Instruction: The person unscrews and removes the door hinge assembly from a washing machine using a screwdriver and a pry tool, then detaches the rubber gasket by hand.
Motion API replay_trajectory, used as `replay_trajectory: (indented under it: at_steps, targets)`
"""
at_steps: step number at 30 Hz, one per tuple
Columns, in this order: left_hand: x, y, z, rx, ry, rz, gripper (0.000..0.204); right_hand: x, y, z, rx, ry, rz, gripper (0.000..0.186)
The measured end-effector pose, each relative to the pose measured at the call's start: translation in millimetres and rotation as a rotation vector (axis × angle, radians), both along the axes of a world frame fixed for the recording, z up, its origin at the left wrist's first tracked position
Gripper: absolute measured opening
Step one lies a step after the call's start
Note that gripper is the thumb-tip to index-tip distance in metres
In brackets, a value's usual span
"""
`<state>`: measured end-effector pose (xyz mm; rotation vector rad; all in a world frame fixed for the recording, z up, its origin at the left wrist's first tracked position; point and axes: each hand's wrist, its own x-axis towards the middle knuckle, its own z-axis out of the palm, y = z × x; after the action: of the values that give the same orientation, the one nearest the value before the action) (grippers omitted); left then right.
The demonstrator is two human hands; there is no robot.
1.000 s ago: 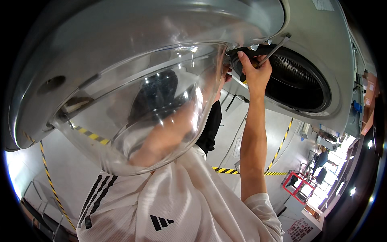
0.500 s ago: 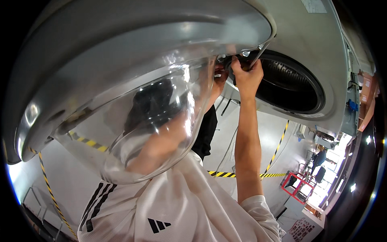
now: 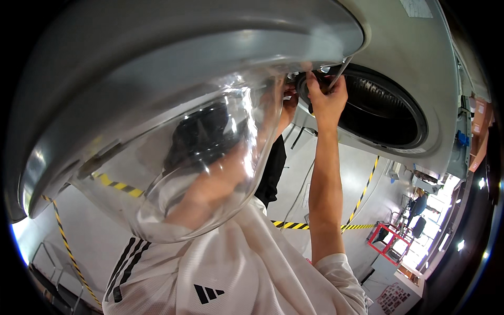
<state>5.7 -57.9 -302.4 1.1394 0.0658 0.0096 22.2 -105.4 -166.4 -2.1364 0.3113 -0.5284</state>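
An open washing machine door (image 3: 157,79) with a grey rim and a bulging glass bowl (image 3: 210,173) fills the upper left. My right hand (image 3: 326,100) is raised to the door's hinge at the edge of the dark drum opening (image 3: 383,113), fingers closed round a thin metal tool (image 3: 342,67) that points up at the hinge. My left hand (image 3: 287,107) is just left of it at the same hinge, half hidden behind the glass; its grip is unclear. My left forearm shows blurred through the bowl.
The grey machine front (image 3: 420,58) curves round the drum. Below lies a pale floor with yellow-black tape (image 3: 294,226). A red frame (image 3: 388,244) and another person (image 3: 417,202) are far off at the lower right. A black garment (image 3: 270,173) hangs under the hinge.
The door rim now reaches further right and covers more of the view. My right hand has stayed at the hinge with the tool, shifted slightly left.
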Motion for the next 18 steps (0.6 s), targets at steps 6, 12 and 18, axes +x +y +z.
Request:
replay_trajectory:
  at_steps: [6, 12, 18]
  targets:
    - [-11.2, -6.2, 3.2, -0.034, -0.057, 0.016, 0.029, -22.5, 0.4, 0.6, 0.179, -0.075, -0.002, 0.023]
    - [-2.1, 13.4, 19.0, 0.174, -0.041, -0.031, 0.024, -49.8, -7.2, -23.5, 0.183, 0.032, -0.004, 0.017]
    - [10.1, 6.4, -6.3, 0.294, -0.039, -0.054, 0.016, -83.2, -13.4, -50.4, 0.275, 0.215, -0.042, 0.017]
